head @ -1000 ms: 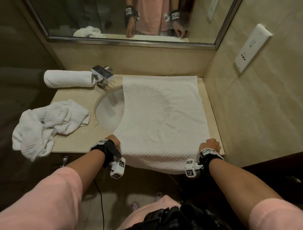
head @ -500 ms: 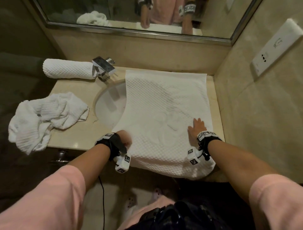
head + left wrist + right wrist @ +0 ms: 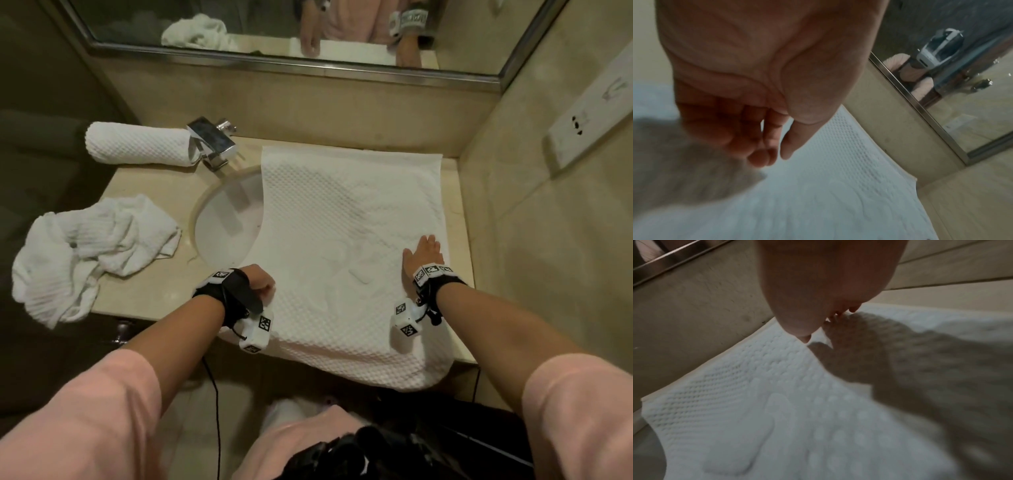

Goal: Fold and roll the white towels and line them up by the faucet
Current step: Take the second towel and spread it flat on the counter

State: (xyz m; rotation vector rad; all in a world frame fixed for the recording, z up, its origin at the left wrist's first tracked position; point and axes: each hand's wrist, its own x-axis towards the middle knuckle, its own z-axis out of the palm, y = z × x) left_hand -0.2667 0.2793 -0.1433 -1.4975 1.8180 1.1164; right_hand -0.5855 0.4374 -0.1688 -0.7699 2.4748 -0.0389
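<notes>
Waffle towel (image 3: 349,246) spread on the bench (image 3: 144,294): keep your flat right hand (image 3: 423,251) smoothing while the empty, loosely curled left hand (image 3: 262,282) anchors the edge.

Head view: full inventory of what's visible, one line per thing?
Flat white waffle-weave towel: 1, white, spread over counter and right part of basin, near edge hanging off.
Rolled white waffle-weave towel: 1, white, back left, beside faucet.
Crumpled white towel: 1, white, left counter edge.
Chrome square faucet: 1, silver, behind basin.
White oval basin: 1, white, partly covered.
Beige stone counter: 1, beige.
Framed wall mirror: 1, back wall.
White wall socket plate: 1, right wall.
Left hand: curled, at flat towel's left edge.
Right hand: flat on flat towel.
</notes>
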